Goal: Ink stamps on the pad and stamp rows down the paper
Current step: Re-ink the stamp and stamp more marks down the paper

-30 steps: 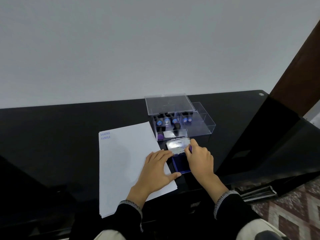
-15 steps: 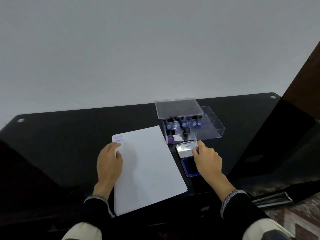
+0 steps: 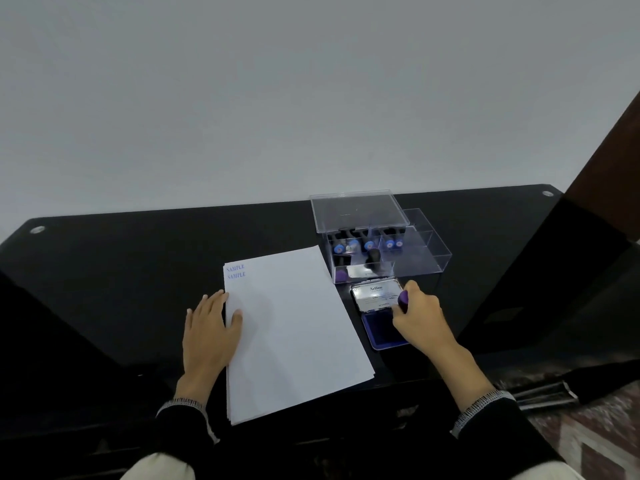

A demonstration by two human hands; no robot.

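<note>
1. Nearest, at the desk's (image 3: 121, 271) front edge, the paper (image 3: 294, 330) lies slightly askew, its lower corner reaching that edge. Most of the sheet is blank.
2. The left hand (image 3: 207, 327) rests flat on the paper's left edge, fingers straight and slightly spread, thumb on the sheet, holding nothing.
3. Right of the paper, the right hand (image 3: 419, 317) has its fingers curled round a purple-handled stamp (image 3: 403, 298), over the blue ink pad (image 3: 379, 329); whether the stamp face touches the ink I cannot tell.
4. The pad's lid (image 3: 375, 295) stands open behind it.
5. Two blue "SAMPLE" prints (image 3: 236, 271) sit at the paper's far left corner, so I judge the rows barely begun, with re-inking in hand.
6. Farthest, a clear box (image 3: 377, 247) holds more stamps.
</note>
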